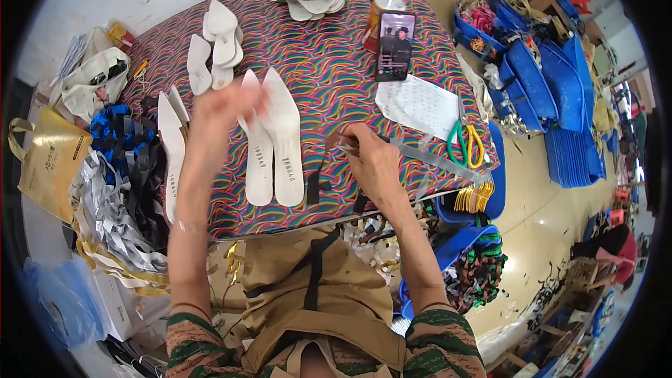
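Over the patterned table [329, 63], the right hand [374, 161] pinches a clear strip [434, 161]; the blurred left hand [220, 115] hovers loosely open.

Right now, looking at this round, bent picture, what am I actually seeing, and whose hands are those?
No machine here: a person wears a wide-angle camera on the head, looking down, so edges curve. The forearms rising from the bottom are their own. The left hand is raised and blurred over a pair of white pointed shoe soles. The right hand pinches a thin clear strip. They work over a table with a colourful swirly cloth. On it lie more white soles, a phone, a bottle, a sheet of paper and green and yellow scissors.
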Demonstrator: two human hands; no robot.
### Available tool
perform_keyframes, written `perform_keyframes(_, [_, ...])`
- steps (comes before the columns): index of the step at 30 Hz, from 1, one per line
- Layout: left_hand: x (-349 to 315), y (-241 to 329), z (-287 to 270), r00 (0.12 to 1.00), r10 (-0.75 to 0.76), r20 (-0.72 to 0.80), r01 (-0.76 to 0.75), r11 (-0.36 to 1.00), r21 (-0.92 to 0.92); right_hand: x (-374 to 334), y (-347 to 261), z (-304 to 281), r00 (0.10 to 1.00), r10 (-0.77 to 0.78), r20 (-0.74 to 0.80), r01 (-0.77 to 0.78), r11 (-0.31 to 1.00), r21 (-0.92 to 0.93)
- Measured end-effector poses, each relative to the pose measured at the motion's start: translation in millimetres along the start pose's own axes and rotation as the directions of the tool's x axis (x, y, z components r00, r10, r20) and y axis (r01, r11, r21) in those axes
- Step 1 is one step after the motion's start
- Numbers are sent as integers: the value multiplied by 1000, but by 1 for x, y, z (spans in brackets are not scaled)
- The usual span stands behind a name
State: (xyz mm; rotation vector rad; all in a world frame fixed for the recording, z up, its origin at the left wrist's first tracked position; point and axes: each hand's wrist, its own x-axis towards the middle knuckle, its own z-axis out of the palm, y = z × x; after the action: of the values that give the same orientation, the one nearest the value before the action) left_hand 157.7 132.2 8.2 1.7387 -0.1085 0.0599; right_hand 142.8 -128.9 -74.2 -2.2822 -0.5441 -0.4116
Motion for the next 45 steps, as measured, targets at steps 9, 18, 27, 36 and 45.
perform_keyframes(9, [-117, -15, 123, 876, -418, 241, 448, 518, -729, -58, -54, -34, 964, -229, -132, 210, 967, -147])
perform_keyframes(18, [-104, 16, 87, 979, -100, -178, -75, 634, -770, -125, -34, -54, 999, 48, 0, -46, 962, 268])
perform_keyframes(27, [-107, 27, 58, 935, 10, -356, -263, 694, -671, -184, -36, -59, 978, 206, -7, -185, 892, 411])
perform_keyframes(36, [-121, 23, 26, 864, 61, -500, -425, 621, -659, -291, 36, -43, 812, 569, -129, -536, 815, 222])
perform_keyframes(45, [-129, 37, 7, 897, 78, -435, -341, 748, -569, -684, 88, -78, 98, 918, -385, -904, -80, -420])
